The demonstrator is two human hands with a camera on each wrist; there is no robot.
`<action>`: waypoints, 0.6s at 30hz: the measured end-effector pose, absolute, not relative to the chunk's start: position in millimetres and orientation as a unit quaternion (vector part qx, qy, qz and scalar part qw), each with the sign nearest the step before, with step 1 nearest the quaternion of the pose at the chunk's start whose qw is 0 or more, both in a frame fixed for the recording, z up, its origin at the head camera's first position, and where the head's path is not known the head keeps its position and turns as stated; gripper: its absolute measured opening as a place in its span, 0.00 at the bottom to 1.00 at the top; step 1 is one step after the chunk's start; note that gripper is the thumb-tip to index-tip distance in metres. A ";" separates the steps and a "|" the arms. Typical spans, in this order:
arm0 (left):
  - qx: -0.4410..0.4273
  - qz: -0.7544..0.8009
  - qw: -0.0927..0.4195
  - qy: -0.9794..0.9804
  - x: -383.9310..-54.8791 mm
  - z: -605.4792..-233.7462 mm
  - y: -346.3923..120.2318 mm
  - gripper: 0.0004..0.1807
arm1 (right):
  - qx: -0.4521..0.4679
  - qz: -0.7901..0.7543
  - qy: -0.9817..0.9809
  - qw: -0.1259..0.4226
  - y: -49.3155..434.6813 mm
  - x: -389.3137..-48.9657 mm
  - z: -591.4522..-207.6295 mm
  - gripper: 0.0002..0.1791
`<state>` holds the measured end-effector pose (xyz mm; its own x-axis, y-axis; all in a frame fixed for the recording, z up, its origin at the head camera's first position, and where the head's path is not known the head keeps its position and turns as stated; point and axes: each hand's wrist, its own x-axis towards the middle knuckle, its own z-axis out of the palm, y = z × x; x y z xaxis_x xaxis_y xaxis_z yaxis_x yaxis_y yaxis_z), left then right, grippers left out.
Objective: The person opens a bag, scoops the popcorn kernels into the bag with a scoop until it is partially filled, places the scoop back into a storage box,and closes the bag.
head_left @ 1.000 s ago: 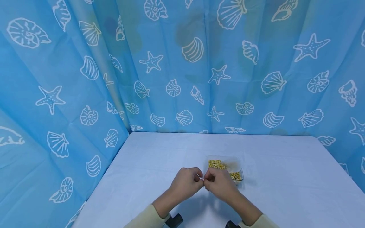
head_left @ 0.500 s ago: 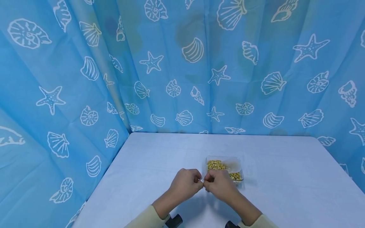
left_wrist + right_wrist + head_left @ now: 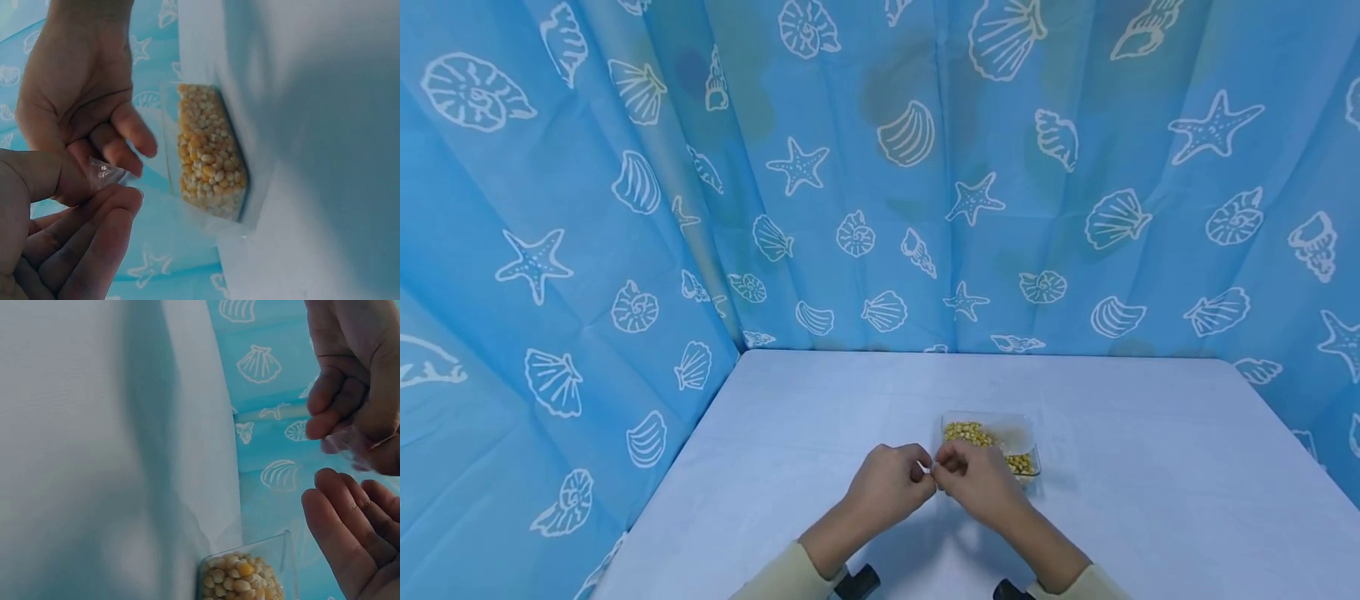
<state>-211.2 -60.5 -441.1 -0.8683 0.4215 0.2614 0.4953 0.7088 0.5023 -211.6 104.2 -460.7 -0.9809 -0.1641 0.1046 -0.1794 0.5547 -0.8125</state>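
Note:
My left hand (image 3: 887,483) and right hand (image 3: 983,485) meet fingertip to fingertip above the table. Between them is a small piece of clear plastic film (image 3: 111,174), crinkled and shiny. The left thumb and index finger pinch it. From the other side, the right thumb and index finger grip it, though their contact is partly hidden behind the left fingers in the left wrist view. Just beyond the right hand stands a clear rectangular container (image 3: 1037,469) holding yellow corn kernels (image 3: 209,150). A translucent whitish patch (image 3: 1011,437) covers some of the kernels.
A white cloth covers the table (image 3: 1150,467). Behind it and on the left hangs a blue curtain (image 3: 820,250) with white shells and starfish. Black wrist camera mounts (image 3: 857,582) sit below the sleeves.
The right fingertips have shifted slightly up and left against the left fingertips. The left hand and the container of corn stay nearly in place.

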 end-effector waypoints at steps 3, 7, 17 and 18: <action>-0.252 -0.288 0.057 -0.922 -210.5 -442.4 -60.1 0.04 | 0.094 0.442 -0.892 0.021 102.4 -211.2 -458.0 0.04; -0.245 -0.281 0.055 -0.926 -210.2 -443.3 -58.6 0.05 | 0.102 0.411 -0.904 0.050 100.7 -209.9 -456.0 0.06; -0.243 -0.200 0.106 -0.943 -211.1 -442.5 -58.1 0.10 | 0.116 0.370 -0.919 0.071 100.7 -207.1 -453.0 0.05; -0.243 -0.196 0.106 -0.944 -212.0 -442.4 -58.2 0.11 | 0.118 0.368 -0.920 0.068 101.1 -207.2 -452.6 0.05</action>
